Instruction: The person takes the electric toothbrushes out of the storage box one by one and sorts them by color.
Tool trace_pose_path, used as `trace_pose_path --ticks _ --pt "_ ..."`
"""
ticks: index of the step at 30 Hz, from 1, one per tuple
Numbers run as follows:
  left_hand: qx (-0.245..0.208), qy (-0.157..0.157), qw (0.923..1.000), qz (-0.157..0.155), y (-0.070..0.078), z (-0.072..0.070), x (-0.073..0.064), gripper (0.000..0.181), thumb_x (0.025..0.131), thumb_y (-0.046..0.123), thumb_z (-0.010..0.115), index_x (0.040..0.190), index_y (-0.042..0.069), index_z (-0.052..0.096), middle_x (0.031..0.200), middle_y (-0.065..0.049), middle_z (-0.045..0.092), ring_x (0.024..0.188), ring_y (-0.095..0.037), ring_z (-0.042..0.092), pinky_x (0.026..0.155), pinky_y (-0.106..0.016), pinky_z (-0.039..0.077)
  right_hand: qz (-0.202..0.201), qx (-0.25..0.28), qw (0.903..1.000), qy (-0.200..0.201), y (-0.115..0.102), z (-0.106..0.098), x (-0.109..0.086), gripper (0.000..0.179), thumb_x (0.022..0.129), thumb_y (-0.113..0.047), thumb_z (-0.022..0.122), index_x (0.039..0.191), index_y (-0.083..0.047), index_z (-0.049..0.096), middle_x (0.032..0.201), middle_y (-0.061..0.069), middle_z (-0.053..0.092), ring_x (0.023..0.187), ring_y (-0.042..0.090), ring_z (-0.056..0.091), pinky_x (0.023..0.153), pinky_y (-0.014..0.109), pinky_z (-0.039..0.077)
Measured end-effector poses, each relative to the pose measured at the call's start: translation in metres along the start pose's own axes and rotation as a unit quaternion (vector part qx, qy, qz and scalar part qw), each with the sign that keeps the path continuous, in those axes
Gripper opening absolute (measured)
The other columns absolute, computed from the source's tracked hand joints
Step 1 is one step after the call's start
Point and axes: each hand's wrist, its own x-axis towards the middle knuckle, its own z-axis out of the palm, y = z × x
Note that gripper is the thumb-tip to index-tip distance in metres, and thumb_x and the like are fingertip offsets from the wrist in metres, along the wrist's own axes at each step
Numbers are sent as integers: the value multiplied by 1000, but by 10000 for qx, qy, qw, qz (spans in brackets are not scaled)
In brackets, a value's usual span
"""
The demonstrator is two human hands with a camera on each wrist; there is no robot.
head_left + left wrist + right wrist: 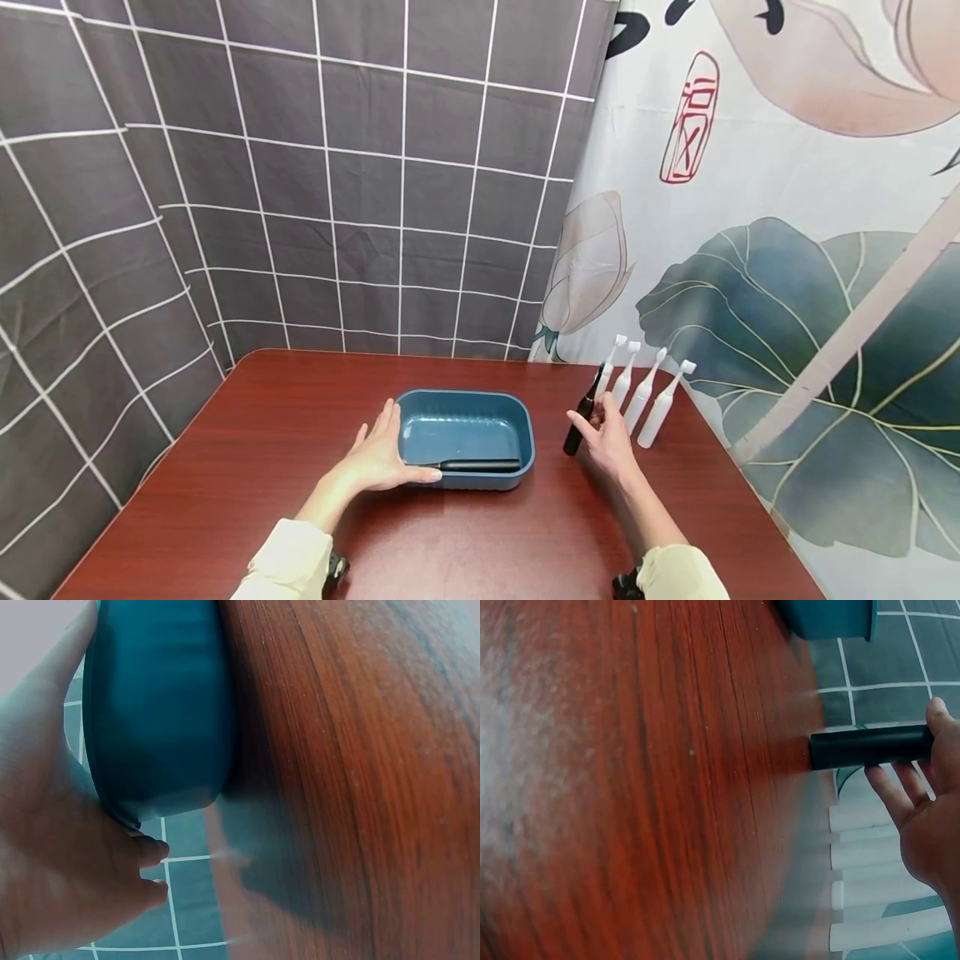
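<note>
My left hand rests on the near left corner of a blue rectangular box. Its fingers lie straight along the left side, and the thumb reaches over the front rim. Inside the box a black electric toothbrush lies along the front wall, its left end partly behind the thumb. To the right, a black electric toothbrush is pinched between thumb and fingers of my right hand, upright and leaning right. In the right wrist view its handle has its base close to the table.
Several white electric toothbrushes stand in a row just right of my right hand. They are on a reddish-brown wooden table. Behind it hangs a grey gridded cloth, with a floral cloth on the right.
</note>
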Motion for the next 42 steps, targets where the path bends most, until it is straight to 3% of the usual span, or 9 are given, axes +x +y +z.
trace_pose_path --ticks 22,34,38,42 --pt "-27 -43 10000 -54 -1 1 1 144 62 77 78 158 -6 10 165 -24 6 149 -43 18 118 -62 6 41 108 9996 -255 0 2 -7 33 92 -18 76 113 -9 53 90 9 63 84 21 63 75 28 51" --pt "37 -16 10000 -22 -2 1 1 145 62 78 78 157 -7 10 165 -25 7 149 -43 18 117 -62 6 202 -183 9992 -288 0 1 -10 42 90 -24 78 120 -8 52 101 11 62 95 26 60 85 42 50" --pt "59 -25 10000 1 0 0 0 144 62 78 78 157 -7 10 165 -25 7 149 -42 17 117 -63 6 237 -44 9997 31 -1 -2 -12 49 86 -26 82 121 -7 53 102 11 60 97 25 59 85 33 53" --pt "64 -31 10000 -3 1 -2 0 143 63 77 78 157 -7 11 165 -25 7 149 -42 16 117 -63 7 18 578 9928 1051 -5 -4 -15 37 85 -19 83 107 -2 59 92 10 59 83 16 60 71 17 53"
